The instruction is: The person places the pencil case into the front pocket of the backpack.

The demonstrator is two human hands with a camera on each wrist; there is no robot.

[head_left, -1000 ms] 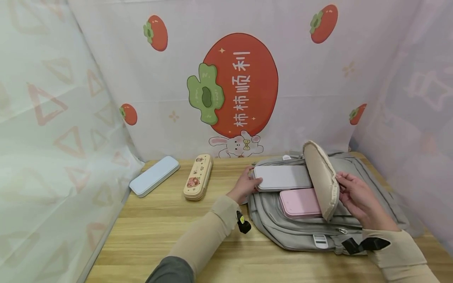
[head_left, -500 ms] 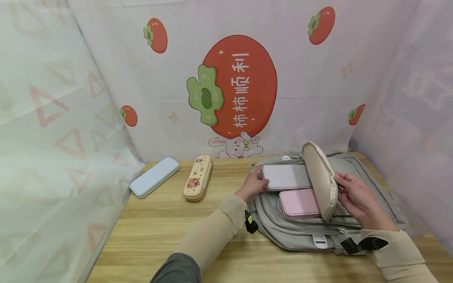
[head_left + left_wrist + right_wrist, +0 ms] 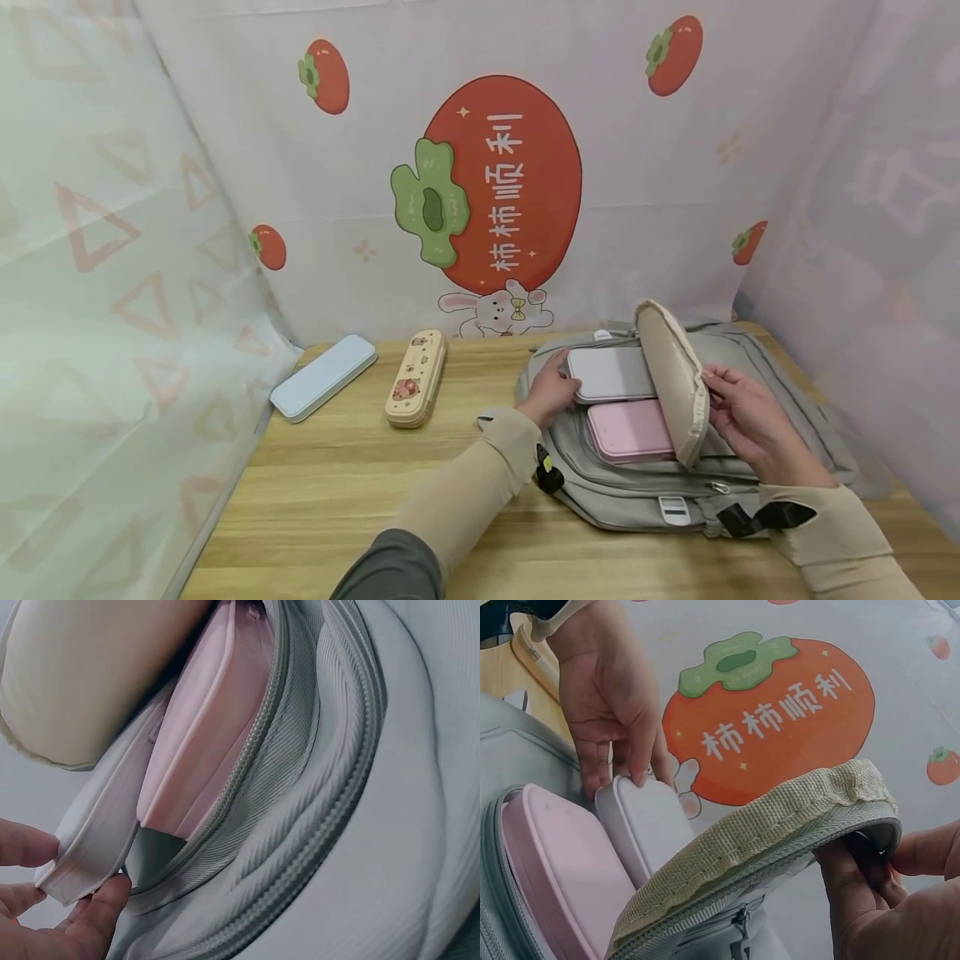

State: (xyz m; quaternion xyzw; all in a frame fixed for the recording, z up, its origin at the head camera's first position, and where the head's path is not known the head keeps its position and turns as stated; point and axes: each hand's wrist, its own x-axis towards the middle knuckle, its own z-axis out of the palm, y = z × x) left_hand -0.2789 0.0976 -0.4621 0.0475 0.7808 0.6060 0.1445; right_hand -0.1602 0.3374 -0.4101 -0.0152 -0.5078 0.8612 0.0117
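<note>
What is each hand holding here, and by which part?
The left hand holds the white case by its exposed end; the right hand grips the beige flap of the grey backpack by its rim.

a pale blue case and a patterned cream case — both on the wooden table — before a persimmon-print cloth

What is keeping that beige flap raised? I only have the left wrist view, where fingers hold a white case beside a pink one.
Observer: The right hand grips the beige flap by its edge.
Visitor: Any other cases outside the bag?
Observer: Two lie on the table: a pale blue case and a cream case.
Visitor: What's behind everything?
Observer: A white backdrop, printed with a big red fruit.
</note>
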